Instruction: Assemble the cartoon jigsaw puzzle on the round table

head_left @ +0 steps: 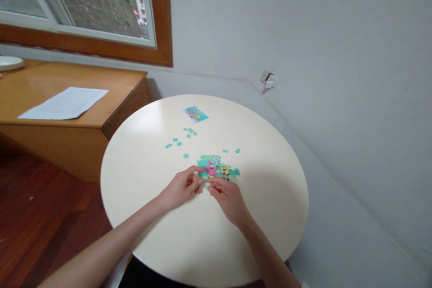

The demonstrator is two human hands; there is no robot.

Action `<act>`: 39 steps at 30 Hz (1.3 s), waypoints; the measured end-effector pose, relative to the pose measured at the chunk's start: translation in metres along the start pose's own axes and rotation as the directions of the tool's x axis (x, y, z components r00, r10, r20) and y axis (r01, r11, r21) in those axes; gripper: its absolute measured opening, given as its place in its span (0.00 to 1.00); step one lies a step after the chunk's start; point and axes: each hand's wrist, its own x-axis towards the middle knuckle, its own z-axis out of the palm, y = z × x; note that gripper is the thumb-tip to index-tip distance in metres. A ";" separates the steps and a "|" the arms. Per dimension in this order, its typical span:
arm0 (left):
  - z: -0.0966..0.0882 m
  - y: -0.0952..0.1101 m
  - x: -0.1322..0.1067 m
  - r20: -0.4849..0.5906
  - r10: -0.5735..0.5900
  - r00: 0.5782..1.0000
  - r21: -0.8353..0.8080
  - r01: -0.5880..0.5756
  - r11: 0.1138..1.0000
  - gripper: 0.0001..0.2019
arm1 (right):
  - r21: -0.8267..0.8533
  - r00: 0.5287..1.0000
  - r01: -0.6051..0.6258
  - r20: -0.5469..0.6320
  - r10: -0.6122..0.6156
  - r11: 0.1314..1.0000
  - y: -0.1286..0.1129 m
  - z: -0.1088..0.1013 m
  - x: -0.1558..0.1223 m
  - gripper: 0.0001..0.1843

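A partly assembled jigsaw puzzle (212,168) with a pink starfish, a yellow sponge and a pale squid figure lies flat on the white round table (162,234). Just below its lower left edge, a small pale green puzzle piece (206,185) shows between the fingertips of both hands. My left hand (182,187) has its index finger reaching to the puzzle's left side, while its thumb and other fingers curl by the piece. From the right, my right hand (227,195) pinches at the same piece, its index finger along the puzzle's bottom edge. Fingers partly hide the piece.
Several loose puzzle pieces (179,143) lie up and left of the puzzle, and two loose pieces (238,150) are above its right side. Farther back is a picture card (195,114). A wooden desk (124,82) with a paper sheet (65,103) stands left; a wall (337,76) borders the right.
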 end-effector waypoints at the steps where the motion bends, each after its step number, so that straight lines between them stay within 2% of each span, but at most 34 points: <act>1: 0.000 0.000 0.000 -0.012 0.022 1.000 0.066 -0.021 0.998 0.12 | 0.004 0.999 -0.026 -0.031 0.026 1.000 0.004 -0.009 0.001 0.11; 4: -0.001 -0.003 -0.002 0.030 0.153 0.988 0.311 -0.154 0.938 0.12 | 0.007 0.985 -0.062 -0.164 0.062 0.998 0.016 -0.041 0.008 0.12; 6: -0.002 -0.008 -0.005 0.108 0.253 0.961 0.450 -0.275 0.850 0.14 | -0.008 0.973 -0.083 -0.218 0.080 0.996 0.024 -0.062 0.014 0.13; 8: -0.001 -0.013 -0.008 0.160 0.308 0.938 0.559 -0.343 0.755 0.16 | -0.047 0.967 -0.112 -0.235 0.098 0.993 0.031 -0.078 0.019 0.14; 12: 0.003 -0.021 -0.012 0.206 0.306 0.930 0.705 -0.358 0.613 0.19 | -0.132 0.970 -0.182 -0.189 0.156 0.974 0.041 -0.090 0.025 0.14; 15: 0.005 -0.024 -0.013 0.229 0.304 0.925 0.745 -0.367 0.556 0.20 | -0.152 0.969 -0.211 -0.165 0.185 0.966 0.045 -0.090 0.027 0.14; 30: 0.004 -0.025 -0.013 0.237 0.277 0.931 0.776 -0.353 0.522 0.20 | -0.217 0.957 -0.280 -0.137 0.254 0.935 0.045 -0.092 0.033 0.08; 39: 0.005 -0.024 -0.013 0.239 0.287 0.928 0.770 -0.361 0.527 0.20 | -0.244 0.953 -0.301 -0.061 0.296 0.922 0.043 -0.097 0.039 0.07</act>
